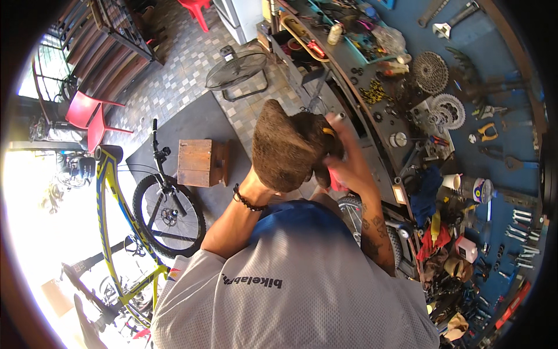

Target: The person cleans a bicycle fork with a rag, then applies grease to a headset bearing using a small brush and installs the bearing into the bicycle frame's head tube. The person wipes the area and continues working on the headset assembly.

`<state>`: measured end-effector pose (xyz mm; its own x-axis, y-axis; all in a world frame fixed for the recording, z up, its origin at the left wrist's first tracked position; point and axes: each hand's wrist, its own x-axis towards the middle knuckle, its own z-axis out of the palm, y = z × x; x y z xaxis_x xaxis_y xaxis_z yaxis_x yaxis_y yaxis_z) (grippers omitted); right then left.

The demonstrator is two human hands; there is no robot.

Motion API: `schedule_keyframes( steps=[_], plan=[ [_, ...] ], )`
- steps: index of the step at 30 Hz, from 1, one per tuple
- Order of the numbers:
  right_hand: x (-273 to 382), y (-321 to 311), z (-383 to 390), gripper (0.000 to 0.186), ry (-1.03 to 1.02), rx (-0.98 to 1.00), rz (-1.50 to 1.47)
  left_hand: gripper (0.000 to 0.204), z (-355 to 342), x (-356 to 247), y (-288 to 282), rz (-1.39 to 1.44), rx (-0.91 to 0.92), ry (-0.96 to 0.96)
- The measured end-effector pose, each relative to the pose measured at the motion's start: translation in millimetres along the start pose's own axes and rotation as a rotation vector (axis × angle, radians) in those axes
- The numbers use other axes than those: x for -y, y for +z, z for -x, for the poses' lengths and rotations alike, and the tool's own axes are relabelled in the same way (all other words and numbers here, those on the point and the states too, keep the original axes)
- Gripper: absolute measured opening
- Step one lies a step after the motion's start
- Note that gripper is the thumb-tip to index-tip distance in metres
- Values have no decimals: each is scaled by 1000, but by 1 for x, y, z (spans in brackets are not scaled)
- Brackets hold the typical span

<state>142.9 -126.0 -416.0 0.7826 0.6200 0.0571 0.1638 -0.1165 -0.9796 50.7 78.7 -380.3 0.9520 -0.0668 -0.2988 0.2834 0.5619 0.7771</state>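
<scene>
A brown, dirty rag (282, 145) hangs in front of my chest, draped over my left hand (256, 185). My left fingers are hidden under the cloth, which appears gripped from below. At the rag's right side is a dark object with a yellow edge (329, 132), partly covered, its kind unclear. My right hand (347, 160) is close against that side, smeared by motion, so its fingers cannot be read. A small pale cylindrical tip (339, 117) shows by the right fingers, and a pinkish-red patch (336, 180) lies below the palm.
On the right, a long workbench (372, 136) carries cassettes (431, 72), chainrings (446, 110) and tools below a blue tool wall (494, 46). To the left are a wooden stool (196, 163), a yellow bike frame (110, 232), a wheel (168, 216), a floor fan (235, 71) and a red chair (93, 113).
</scene>
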Motion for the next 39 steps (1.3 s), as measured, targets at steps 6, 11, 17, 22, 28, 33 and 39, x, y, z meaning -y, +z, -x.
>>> schedule_keyframes(
  steps=[6, 11, 17, 22, 28, 33, 39],
  plan=[
    [-30, 32, -5, 36, 352, -7, -492, 48, 13, 27, -91, -659, -309, 427],
    [39, 54, -22, 34, 214, -155, -502, 53, 24, 19, -111, -159, 88, 427],
    [91, 81, -49, 29, -227, -58, 272, 52, 30, -21, -101, -344, 90, 457],
    [89, 104, -57, 20, 12, -249, -131, 54, 36, -14, -102, -199, -52, 530],
    [86, 108, -63, 19, -430, -246, 406, 66, 33, -1, -118, -449, -191, 403],
    [89, 115, -65, 14, -123, -270, 18, 67, 33, 8, -121, -417, -157, 569],
    [90, 121, -64, 16, 11, -289, -65, 71, 29, 17, -135, -695, -256, 507]
  ],
)
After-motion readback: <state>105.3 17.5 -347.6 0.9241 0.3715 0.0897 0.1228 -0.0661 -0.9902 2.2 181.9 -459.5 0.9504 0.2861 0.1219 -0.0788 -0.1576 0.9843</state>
